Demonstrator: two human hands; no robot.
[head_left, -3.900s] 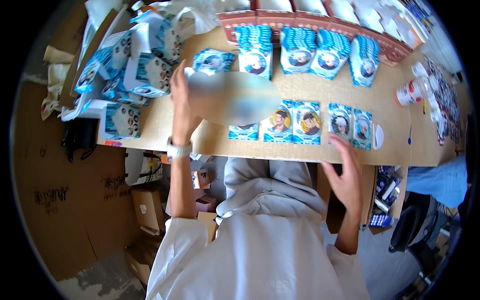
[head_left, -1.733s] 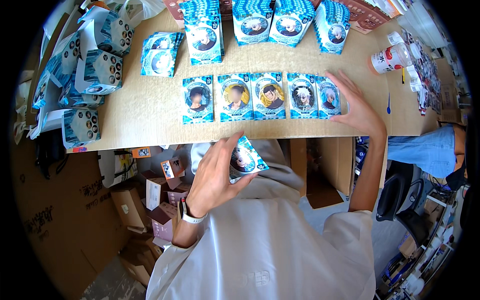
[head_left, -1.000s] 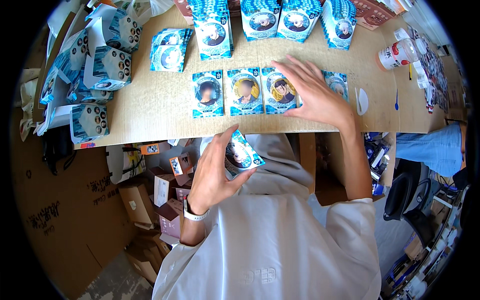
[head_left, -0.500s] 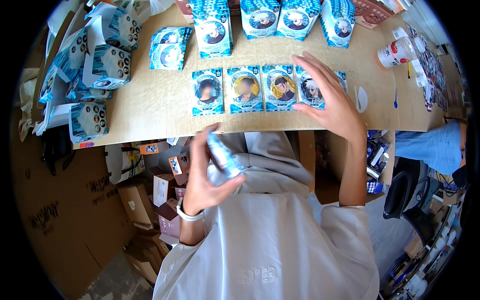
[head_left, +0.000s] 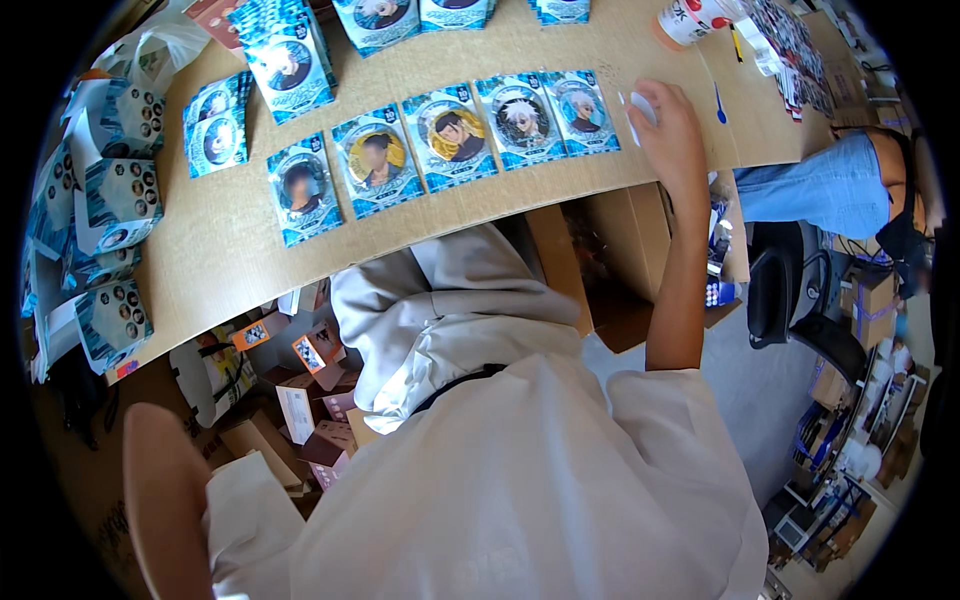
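Observation:
My right hand [head_left: 668,128] is at the right end of a row of flat blue packets, its fingers curled onto a small white oval piece [head_left: 637,112] on the table. Several packets lie face up side by side, each with a round character picture: a leftmost packet [head_left: 305,190], a yellow-centred packet [head_left: 449,140] in the middle, and a rightmost packet [head_left: 582,113] that touches its neighbour. Of my left side only the bent arm [head_left: 165,490] shows, at the lower left. The left hand itself is out of the picture.
Stacked blue packets [head_left: 285,65] stand along the table's far side, beside a smaller pile [head_left: 217,130]. Opened blue display boxes [head_left: 115,200] crowd the left edge. A bottle [head_left: 690,22] and a blue spoon-like stick [head_left: 720,105] lie right. Below is an open carton [head_left: 615,250].
My right hand has moved from above the row's right end to the white oval piece. My left hand, which held a blue packet, has left the picture. The view has shifted and tilted.

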